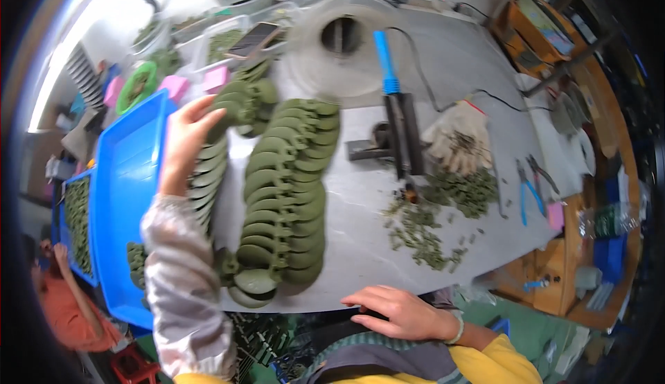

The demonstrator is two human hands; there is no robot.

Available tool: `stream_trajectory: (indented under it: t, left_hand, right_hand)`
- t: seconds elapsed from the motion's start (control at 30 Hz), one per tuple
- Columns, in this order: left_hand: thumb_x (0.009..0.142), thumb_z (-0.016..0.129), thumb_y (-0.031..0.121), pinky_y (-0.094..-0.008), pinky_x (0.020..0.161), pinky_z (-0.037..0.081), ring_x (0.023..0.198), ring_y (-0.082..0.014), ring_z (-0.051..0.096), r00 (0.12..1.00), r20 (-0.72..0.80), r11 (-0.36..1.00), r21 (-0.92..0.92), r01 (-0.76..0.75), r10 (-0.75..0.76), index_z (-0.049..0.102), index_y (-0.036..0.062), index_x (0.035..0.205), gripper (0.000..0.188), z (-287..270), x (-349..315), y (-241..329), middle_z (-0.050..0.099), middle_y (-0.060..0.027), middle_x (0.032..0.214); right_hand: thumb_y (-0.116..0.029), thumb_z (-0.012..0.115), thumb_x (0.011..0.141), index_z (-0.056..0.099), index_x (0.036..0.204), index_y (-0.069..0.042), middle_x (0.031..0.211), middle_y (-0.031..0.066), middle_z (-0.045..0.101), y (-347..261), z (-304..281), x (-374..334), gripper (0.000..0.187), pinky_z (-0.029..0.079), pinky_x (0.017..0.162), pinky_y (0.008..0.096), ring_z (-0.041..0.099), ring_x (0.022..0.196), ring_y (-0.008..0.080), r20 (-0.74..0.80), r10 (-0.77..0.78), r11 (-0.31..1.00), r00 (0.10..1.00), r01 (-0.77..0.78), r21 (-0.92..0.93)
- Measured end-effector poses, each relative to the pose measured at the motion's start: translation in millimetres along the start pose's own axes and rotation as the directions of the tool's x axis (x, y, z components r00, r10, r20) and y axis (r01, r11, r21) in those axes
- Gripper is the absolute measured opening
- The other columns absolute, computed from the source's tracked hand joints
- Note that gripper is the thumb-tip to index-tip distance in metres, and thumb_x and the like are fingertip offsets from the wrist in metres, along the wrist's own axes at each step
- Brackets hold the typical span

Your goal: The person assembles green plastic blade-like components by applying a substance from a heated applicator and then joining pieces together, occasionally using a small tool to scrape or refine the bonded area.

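Note:
At the far end of a row of green disc-shaped plastic parts [211, 169], my left hand [183, 141] has its fingers bent against one green part; the grip is partly hidden. A second, longer row of overlapping green parts [287, 183] runs along the table to its right. Beyond my left fingers lies a loose cluster of the same parts [242, 100]. My right hand [398, 311] hovers at the table's front edge, fingers loosely stretched and holding nothing. A blue-handled heating tool [386, 65] stands in a dark holder right of the rows.
A blue tray [128, 197] stands left of the rows. Small green pieces [464, 193] are heaped by a work glove [460, 135]. Pliers [530, 190] lie at right. A phone [255, 40] rests on containers at the back. Another person [73, 294] is at far left.

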State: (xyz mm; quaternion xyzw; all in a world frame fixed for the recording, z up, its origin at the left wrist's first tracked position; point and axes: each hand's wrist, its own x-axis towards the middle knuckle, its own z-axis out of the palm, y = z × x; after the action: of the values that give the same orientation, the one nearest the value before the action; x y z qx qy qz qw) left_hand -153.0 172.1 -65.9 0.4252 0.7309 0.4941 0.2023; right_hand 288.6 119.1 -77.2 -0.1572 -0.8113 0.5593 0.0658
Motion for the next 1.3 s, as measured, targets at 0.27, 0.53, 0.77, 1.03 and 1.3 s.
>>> stream_trajectory:
  t: [0.27, 0.53, 0.77, 1.03, 1.3]
  left_hand:
    - [0.1, 0.058, 0.01, -0.0322, 0.106, 0.044, 0.124, -0.0197, 0.057, 0.992, -0.009, 0.911, -0.397, 0.112, -0.126, 0.045, -0.0032, 0.144, 0.048, -113.6, -77.8, 31.5, 0.056, -0.0132, 0.138]
    - [0.096, 0.06, 0.002, -0.0354, 0.103, 0.048, 0.121, -0.0233, 0.059, 0.951, -0.035, 0.762, -0.609, 0.222, -0.306, 0.044, -0.0019, 0.145, 0.052, -36.9, -230.1, 50.8, 0.056, -0.0169, 0.137]
    - [0.09, 0.063, -0.004, -0.0333, 0.099, 0.05, 0.112, -0.0222, 0.065, 0.836, 0.289, 0.471, -0.72, 0.511, -0.466, 0.05, -0.008, 0.136, 0.048, 81.7, -271.3, 89.9, 0.065, -0.0171, 0.127]
    - [0.091, 0.061, -0.007, -0.0324, 0.101, 0.049, 0.115, -0.021, 0.063, 0.836, 0.333, 0.461, -0.715, 0.526, -0.437, 0.05, -0.01, 0.135, 0.045, 111.5, -278.9, 73.6, 0.064, -0.0182, 0.128]
    - [0.092, 0.062, -0.007, -0.0324, 0.1, 0.049, 0.114, -0.0208, 0.064, 0.865, 0.3, 0.514, -0.708, 0.484, -0.401, 0.051, -0.0091, 0.134, 0.044, 124.2, -284.2, 64.3, 0.065, -0.0182, 0.126]
  right_hand:
    - [-0.005, 0.066, 0.091, 0.069, 0.103, -0.001, 0.09, 0.0104, 0.067, -0.5, -74.1, -45.2, 0.012, 0.05, 0.07, 0.0319, 0.065, 0.077, 0.025, -0.478, 0.122, 0.977, 0.87, -0.191, -0.099]
    - [-0.009, 0.067, 0.09, 0.068, 0.1, 0.001, 0.091, 0.0146, 0.066, 71.4, -122.4, -57.3, 0.015, 0.052, 0.071, 0.039, 0.067, 0.079, 0.0316, -0.775, 0.1, 0.812, 0.623, -0.501, -0.298]
    - [-0.006, 0.067, 0.087, 0.067, 0.101, 0.001, 0.095, 0.0154, 0.063, 87.4, -117.4, -56.8, 0.015, 0.051, 0.074, 0.0415, 0.063, 0.085, 0.0354, -0.754, 0.092, 0.776, 0.651, -0.521, -0.355]
    - [-0.007, 0.065, 0.091, 0.067, 0.105, 0.002, 0.094, 0.0103, 0.065, 87.0, -115.9, -57.2, 0.017, 0.052, 0.066, 0.0325, 0.065, 0.075, 0.0218, -0.685, -0.135, 0.667, 0.715, -0.446, -0.597]
    - [-0.007, 0.068, 0.089, 0.068, 0.101, 0.0, 0.088, 0.0125, 0.063, 79.5, -103.4, -42.5, 0.014, 0.051, 0.064, 0.0363, 0.063, 0.068, 0.0248, -0.83, 0.183, 0.746, 0.527, -0.625, -0.232]
